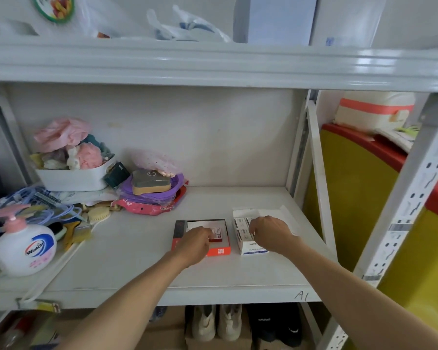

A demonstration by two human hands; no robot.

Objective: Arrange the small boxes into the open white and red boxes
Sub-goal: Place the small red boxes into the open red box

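Note:
An open red box (219, 251) lies on the grey shelf (137, 253), with a dark flap at its left. My left hand (196, 242) reaches into it, fingers on a small red and white box (217, 234) that rests inside. To its right stands an open white box (253, 250) with its lid (268, 212) folded back. Small white boxes (240, 223) with dark print lie inside it. My right hand (269, 232) is over the white box, fingers bent down onto the small boxes there.
A pink-pump soap bottle (23, 248), brushes and cords crowd the shelf's left. Behind stand a white basket of cloths (74, 175) and a purple bowl (152, 192). A shelf post (316, 173) rises right of the white box. Shoes (215, 324) sit below.

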